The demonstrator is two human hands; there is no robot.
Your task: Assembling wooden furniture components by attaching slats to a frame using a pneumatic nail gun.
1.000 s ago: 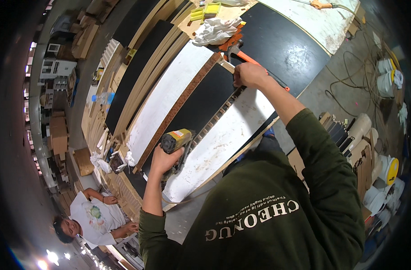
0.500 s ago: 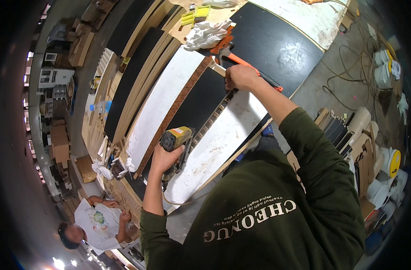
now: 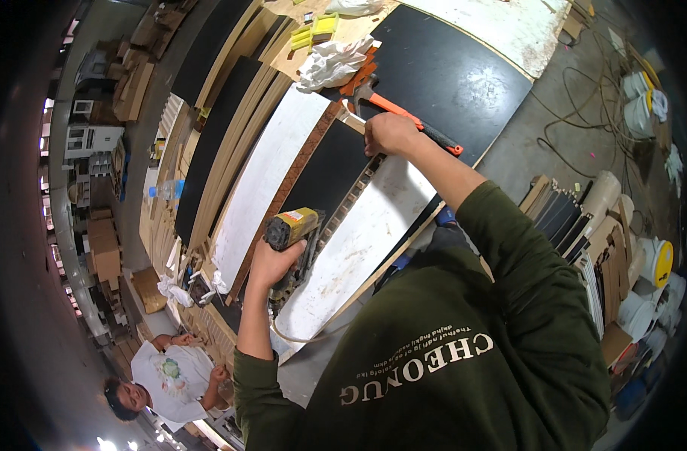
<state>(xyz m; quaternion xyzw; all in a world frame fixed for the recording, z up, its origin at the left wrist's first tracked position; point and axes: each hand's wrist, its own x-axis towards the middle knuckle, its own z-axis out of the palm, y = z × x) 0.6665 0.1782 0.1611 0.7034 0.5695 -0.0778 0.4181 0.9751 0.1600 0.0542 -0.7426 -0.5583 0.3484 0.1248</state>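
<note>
My left hand (image 3: 272, 264) is wrapped round a yellow and black nail gun (image 3: 292, 227), whose hose curves away below it. The tool is over the near end of a long black panel (image 3: 324, 167). A brown strip (image 3: 291, 171) borders the panel on its left, and a notched strip (image 3: 348, 201) on its right. My right hand (image 3: 391, 135) is closed at the far right corner of this panel, its fingertips partly hidden. Just beyond that hand lies a hammer (image 3: 400, 113) with an orange and black handle.
White boards (image 3: 277, 154) flank the panel, with stacked wooden strips (image 3: 234, 154) farther left. Crumpled white paper (image 3: 334, 66) and yellow plastic pieces (image 3: 313, 31) are at the far end. A co-worker (image 3: 170, 376) sits lower left. Hoses (image 3: 576, 135) cross the floor at right.
The view has shifted slightly, so the bench things appear a little lower and left. Both hands keep their places on the nail gun and the panel corner. The co-worker's head has turned.
</note>
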